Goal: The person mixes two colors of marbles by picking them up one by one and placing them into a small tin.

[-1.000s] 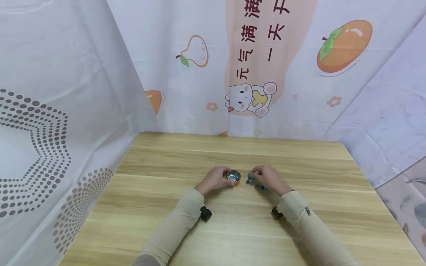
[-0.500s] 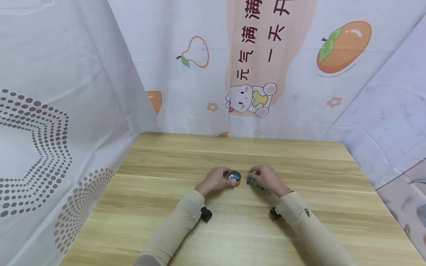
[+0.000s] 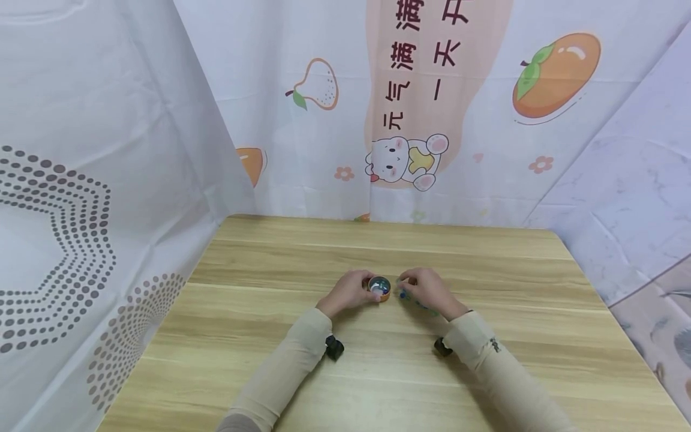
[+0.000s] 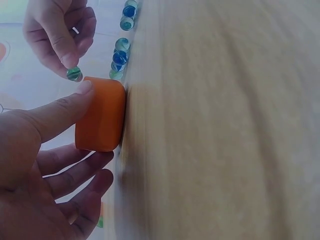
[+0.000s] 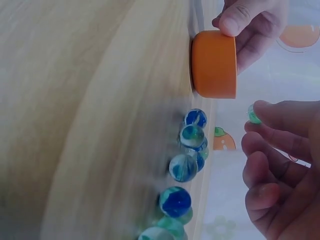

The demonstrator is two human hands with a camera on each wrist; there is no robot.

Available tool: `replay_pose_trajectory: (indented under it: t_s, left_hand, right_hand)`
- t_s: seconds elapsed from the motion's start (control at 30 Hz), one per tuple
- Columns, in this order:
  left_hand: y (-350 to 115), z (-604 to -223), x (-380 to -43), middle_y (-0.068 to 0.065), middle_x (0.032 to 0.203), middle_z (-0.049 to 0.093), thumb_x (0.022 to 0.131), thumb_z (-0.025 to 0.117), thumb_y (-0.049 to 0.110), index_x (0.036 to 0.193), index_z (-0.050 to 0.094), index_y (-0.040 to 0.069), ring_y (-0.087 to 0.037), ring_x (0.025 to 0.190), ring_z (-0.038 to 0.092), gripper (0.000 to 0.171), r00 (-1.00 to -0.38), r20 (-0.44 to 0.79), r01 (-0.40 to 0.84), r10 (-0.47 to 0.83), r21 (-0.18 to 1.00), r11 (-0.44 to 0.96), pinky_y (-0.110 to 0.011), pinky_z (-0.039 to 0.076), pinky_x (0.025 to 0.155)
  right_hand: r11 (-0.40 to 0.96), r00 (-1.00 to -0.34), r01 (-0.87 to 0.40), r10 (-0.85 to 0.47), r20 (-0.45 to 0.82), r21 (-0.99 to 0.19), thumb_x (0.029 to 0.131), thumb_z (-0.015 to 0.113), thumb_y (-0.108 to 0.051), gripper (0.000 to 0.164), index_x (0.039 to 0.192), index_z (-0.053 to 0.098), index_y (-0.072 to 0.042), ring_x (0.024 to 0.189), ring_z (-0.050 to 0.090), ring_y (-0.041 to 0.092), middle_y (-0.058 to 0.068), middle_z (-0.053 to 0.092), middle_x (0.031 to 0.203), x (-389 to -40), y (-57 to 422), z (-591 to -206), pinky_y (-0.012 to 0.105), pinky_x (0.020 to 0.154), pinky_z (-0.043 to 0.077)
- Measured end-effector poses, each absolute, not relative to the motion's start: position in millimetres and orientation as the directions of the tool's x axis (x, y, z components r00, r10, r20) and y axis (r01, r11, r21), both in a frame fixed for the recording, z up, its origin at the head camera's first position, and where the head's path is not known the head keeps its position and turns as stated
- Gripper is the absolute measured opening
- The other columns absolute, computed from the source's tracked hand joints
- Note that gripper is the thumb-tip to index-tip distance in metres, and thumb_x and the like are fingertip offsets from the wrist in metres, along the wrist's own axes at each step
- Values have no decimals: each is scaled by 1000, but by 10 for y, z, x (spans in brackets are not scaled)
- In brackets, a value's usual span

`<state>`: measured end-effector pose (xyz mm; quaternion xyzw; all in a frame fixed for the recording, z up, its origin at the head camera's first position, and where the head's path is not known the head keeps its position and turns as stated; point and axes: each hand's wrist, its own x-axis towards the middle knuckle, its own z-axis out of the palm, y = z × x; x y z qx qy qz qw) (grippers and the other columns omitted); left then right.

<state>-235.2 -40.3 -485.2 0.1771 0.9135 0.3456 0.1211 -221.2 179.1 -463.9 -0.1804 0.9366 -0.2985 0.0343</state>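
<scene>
My left hand (image 3: 349, 290) grips a small round orange cup (image 4: 102, 117) by its side, thumb at the rim and fingers round the far wall; the cup stands on the table. Seen from above, its inside (image 3: 379, 287) holds glassy marbles. Just right of the cup, my right hand (image 3: 430, 291) pinches one green glass marble (image 4: 74, 74) between thumb and forefinger, raised off the table and apart from the cup. Below that hand lies a loose row of several blue and green marbles (image 5: 183, 167), partly covered by the hand in the head view.
The wood-grain table (image 3: 270, 258) extends on all sides of the hands. A printed white cloth (image 3: 335, 150) hangs behind its far edge, and another patterned cloth (image 3: 135, 210) hangs along the left. A black wrist camera (image 3: 334, 347) sits under the left cuff.
My right hand has moved left, nearer the cup, lifting a green marble away from the others. The left hand and the cup have stayed in place.
</scene>
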Motion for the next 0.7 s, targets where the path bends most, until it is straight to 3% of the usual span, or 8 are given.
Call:
replay_pose_trajectory:
  t_s: [0.27, 0.7]
  left_hand:
    - [-407, -4863, -2335, -6, 117, 68, 80, 81, 27, 123, 64, 9, -22, 109, 62, 50, -909, -100, 232, 404, 685, 691, -41, 48, 96]
    - [-411, -4887, -2350, -6, 117, 68, 80, 80, 28, 123, 64, 9, -20, 108, 61, 49, -908, -96, 233, 407, 692, 683, -40, 48, 96]
  right_hand:
    - [746, -933, -313, -359, 42, -588, 92, 66, -20, 23, 107, 72, -4, 63, 54, 9, 4, 69, 80, -2182, 1720, -4630, 26, 57, 45]
    - [733, -922, -338, -384, 51, -591, 91, 68, -16, 21, 106, 72, -3, 60, 51, 8, 0, 64, 71, -2193, 1616, -4657, 24, 55, 43]
